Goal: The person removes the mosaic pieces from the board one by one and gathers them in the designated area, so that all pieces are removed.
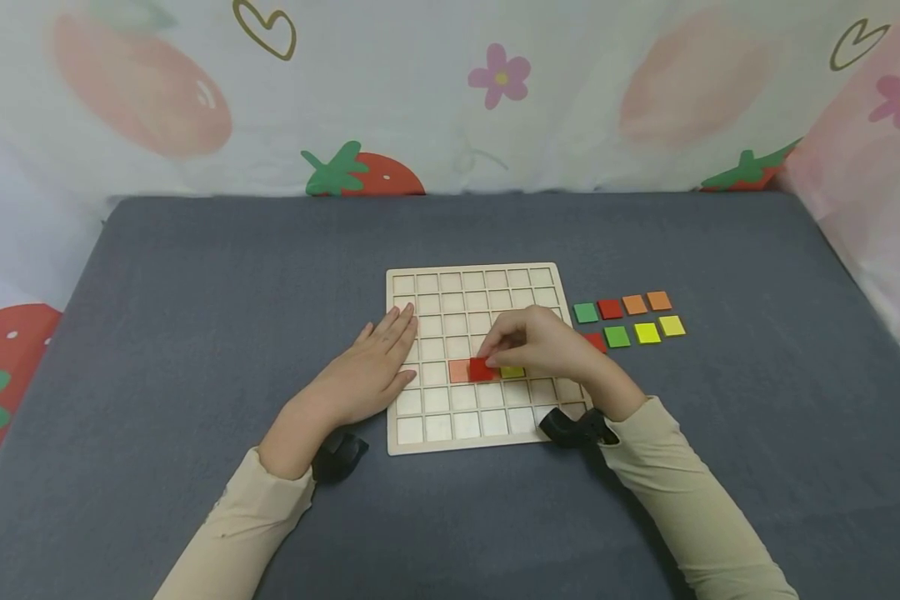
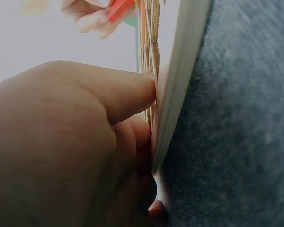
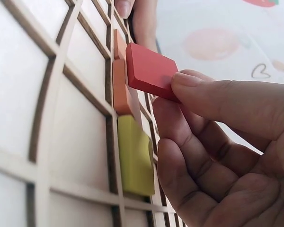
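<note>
Red tile (image 1: 481,369) | mid-frame, above orange tiles (image 1: 459,372) on the board (image 1: 437,402) | my right grip (image 1: 536,340) pinches it; left grip (image 1: 367,367) rests flat, board's left edge | likely placing; next probably calls for lowering into a free cell

A head-worn camera looked forward and down, taking in the gridded board (image 1: 466,425) and tabletop (image 1: 195,292). From close range, the left-wrist camera peered past the left hand (image 1: 367,369) along the board's edge, while the right-wrist camera faced a red tile (image 3: 151,71) in the right hand (image 1: 543,342). All 3 views shared board, tile and both hands.
</note>
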Demonstrator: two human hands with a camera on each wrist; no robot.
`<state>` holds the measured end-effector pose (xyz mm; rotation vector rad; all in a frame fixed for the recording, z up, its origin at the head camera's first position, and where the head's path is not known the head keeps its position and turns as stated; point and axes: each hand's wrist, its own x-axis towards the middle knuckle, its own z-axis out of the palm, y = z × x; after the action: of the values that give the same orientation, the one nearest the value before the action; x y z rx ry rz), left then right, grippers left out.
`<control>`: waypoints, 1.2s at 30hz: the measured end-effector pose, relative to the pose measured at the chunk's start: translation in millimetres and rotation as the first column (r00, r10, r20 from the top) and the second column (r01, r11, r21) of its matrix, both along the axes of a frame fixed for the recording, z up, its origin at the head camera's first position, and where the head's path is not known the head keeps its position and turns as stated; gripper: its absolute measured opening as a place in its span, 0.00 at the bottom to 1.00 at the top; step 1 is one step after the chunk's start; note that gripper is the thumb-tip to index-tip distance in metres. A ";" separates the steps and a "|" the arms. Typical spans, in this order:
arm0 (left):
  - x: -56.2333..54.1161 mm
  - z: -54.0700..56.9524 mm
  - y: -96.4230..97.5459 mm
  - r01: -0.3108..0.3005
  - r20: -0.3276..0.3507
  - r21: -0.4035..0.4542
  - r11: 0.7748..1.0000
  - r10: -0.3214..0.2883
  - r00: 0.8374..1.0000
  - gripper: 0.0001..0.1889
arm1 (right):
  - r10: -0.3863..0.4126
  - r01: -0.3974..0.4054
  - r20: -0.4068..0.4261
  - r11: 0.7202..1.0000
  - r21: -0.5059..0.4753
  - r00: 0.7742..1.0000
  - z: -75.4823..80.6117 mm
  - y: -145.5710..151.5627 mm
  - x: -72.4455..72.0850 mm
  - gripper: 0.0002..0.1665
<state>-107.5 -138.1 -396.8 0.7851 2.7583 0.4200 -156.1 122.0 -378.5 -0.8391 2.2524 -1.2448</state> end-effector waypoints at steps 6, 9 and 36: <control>0.4 -0.4 -0.3 0.002 -0.005 0.002 1.000 -0.002 1.000 0.35 | 0.007 -0.007 -0.002 1.000 -0.007 1.000 0.2 4.7 0.1 0.04; 0.4 0.0 -0.5 0.003 -0.004 0.006 1.000 -0.003 1.000 0.35 | 0.009 -0.009 0.001 1.000 -0.004 1.000 1.1 6.2 0.5 0.05; 0.9 -0.2 -0.6 0.004 -0.005 0.012 1.000 -0.004 1.000 0.34 | -0.020 0.021 0.017 0.999 -0.050 1.000 -0.4 30.6 2.5 0.04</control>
<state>-106.6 -138.7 -397.0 0.7954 2.7605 0.4344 -153.6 152.6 -378.9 -0.8229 2.2305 -1.3179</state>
